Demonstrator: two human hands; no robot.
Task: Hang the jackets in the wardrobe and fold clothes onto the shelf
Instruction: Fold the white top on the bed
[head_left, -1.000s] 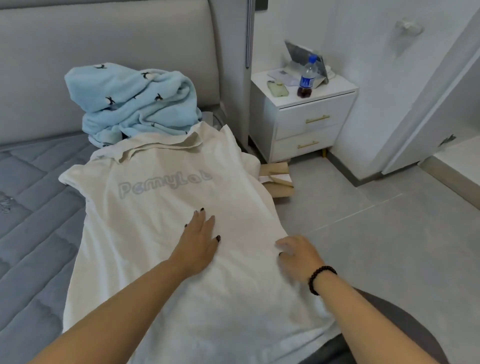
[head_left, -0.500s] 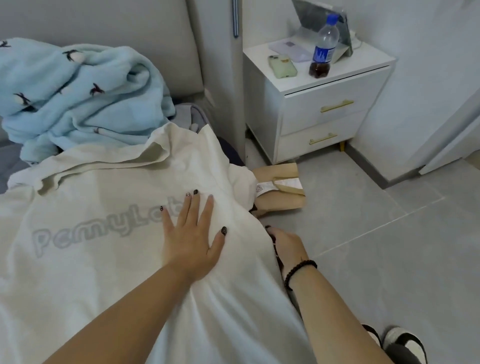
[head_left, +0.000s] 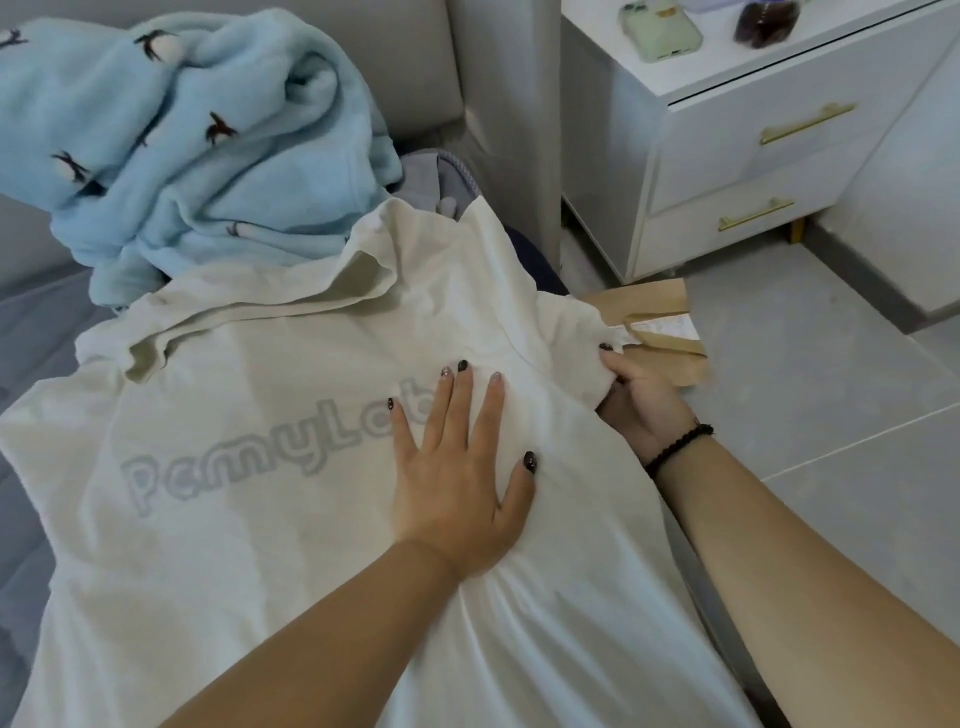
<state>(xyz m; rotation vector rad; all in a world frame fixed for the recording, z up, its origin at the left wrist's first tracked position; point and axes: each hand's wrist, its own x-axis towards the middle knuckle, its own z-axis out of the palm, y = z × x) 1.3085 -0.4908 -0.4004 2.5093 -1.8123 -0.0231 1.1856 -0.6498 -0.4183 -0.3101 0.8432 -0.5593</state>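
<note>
Bare forearms, no sleeves anywhere in view. Dark, near-black polish on the left hand (head_left: 457, 483) nails, a couple of them paler and glittery-looking. Same dark polish on the right hand (head_left: 641, 400). Black beaded bracelet (head_left: 678, 451) snug round the right wrist, toward 3 o'clock.

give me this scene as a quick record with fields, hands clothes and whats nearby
left hand: left hand pressed flat, fingers spread, on the cream shirt
right hand: right hand grips the shirt's right edge
shirt: spread on the bed, grey lettering facing up
other clothes: blue fleece heaped behind the shirt
nearby: white nightstand with a phone on top; brown paper bag on the floor
</note>
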